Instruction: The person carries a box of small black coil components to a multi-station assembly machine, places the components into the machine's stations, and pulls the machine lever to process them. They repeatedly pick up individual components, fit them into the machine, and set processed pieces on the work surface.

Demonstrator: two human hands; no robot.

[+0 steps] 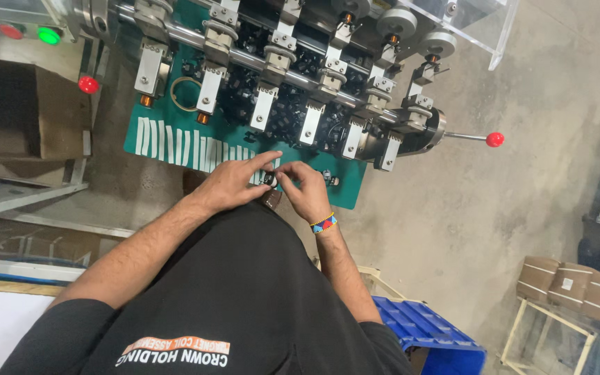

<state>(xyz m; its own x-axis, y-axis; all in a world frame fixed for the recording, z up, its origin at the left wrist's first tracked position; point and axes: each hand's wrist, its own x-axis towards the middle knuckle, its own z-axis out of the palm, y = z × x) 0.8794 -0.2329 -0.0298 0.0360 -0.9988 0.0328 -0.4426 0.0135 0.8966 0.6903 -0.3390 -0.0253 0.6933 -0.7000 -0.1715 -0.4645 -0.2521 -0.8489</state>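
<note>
Together, both hands (270, 184) on small coil (269, 180).

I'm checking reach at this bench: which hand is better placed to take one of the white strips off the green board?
Left, probably. The left hand lies right beside the white strips on the green board; the right hand sits farther away.

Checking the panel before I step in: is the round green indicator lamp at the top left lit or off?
Lit. The round green indicator lamp glows brightly; the red lamp beside it looks duller.
</note>
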